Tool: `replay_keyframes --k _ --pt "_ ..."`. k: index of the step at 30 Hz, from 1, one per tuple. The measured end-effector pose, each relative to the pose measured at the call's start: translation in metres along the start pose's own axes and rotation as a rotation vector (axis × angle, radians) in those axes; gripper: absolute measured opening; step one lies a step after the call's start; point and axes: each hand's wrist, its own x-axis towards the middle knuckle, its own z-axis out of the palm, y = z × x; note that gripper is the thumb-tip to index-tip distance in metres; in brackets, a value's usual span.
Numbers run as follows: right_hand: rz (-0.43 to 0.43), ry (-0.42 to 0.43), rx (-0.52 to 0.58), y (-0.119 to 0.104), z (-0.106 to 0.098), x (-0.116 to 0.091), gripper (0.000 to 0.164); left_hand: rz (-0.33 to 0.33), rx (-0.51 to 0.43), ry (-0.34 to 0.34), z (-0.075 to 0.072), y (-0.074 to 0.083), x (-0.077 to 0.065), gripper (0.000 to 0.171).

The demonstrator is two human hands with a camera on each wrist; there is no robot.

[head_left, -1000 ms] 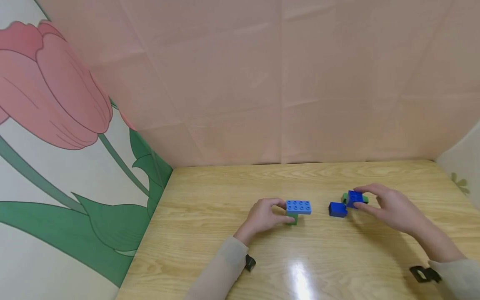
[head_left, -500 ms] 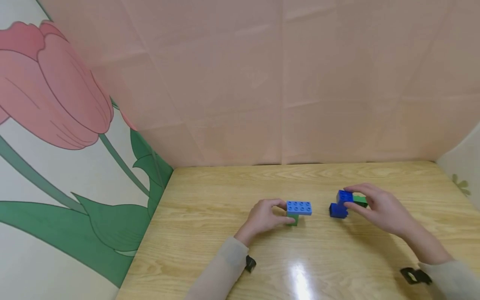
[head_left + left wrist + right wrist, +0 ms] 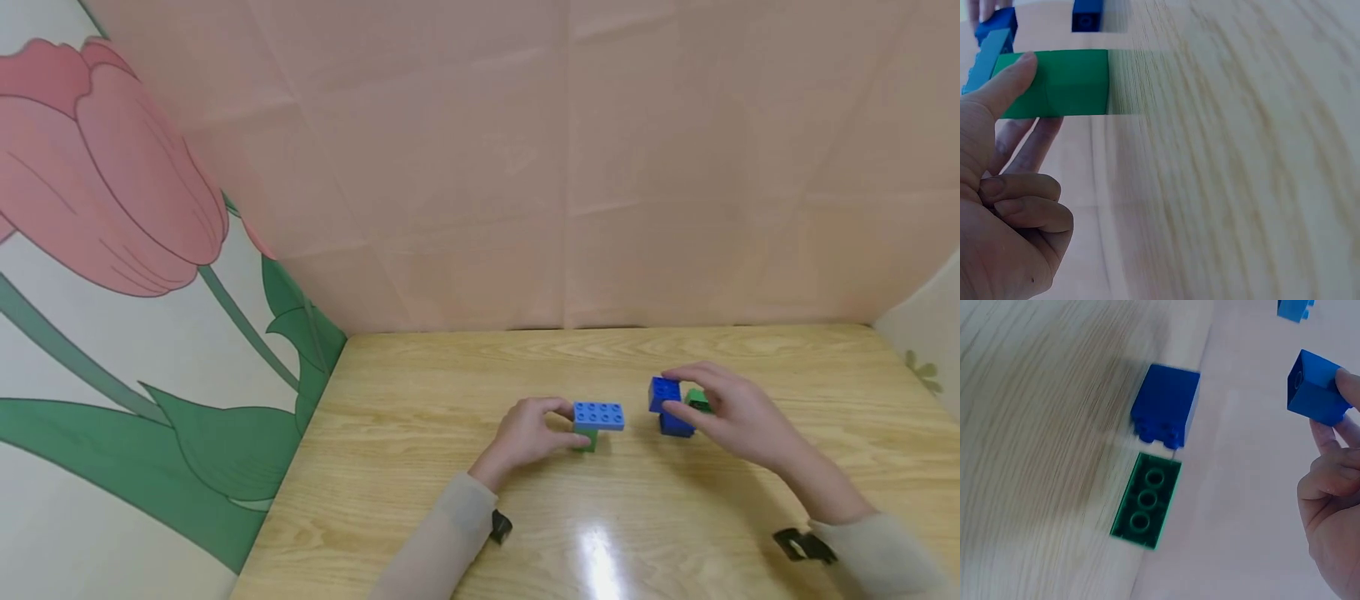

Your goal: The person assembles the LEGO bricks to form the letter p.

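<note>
My left hand [image 3: 531, 433] pinches an upright green block [image 3: 1072, 84] between thumb and fingers; it stands on the table. A light blue brick with two rows of studs [image 3: 597, 416] sits across its top and juts out to the right. My right hand [image 3: 738, 417] pinches a square dark blue brick [image 3: 1316, 387] in the air, studs up, to the right of the light blue brick and apart from it. Below it on the table lies another dark blue brick [image 3: 1166, 403], on its side. A green brick [image 3: 1147, 500] lies beside that one, its hollow underside showing.
The wooden table [image 3: 420, 375] ends at a pink cloth backdrop [image 3: 465, 208]. A wall with a tulip picture [image 3: 135, 183] borders the left side. Each wrist wears a black strap piece.
My right hand has carried the dark blue brick leftward, from above the green brick to past the other dark blue brick. The left hand and its blocks have stayed put.
</note>
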Motion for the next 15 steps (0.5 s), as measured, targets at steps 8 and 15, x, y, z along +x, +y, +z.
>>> replay_keyframes --k 8,15 --pt "-0.049 0.008 0.057 -0.013 0.016 0.009 0.045 0.007 0.009 0.003 0.0 0.001 0.0 0.034" --pt "-0.063 0.019 0.063 -0.019 0.024 0.014 0.045 0.001 0.003 0.0 -0.001 0.002 0.0 0.033"
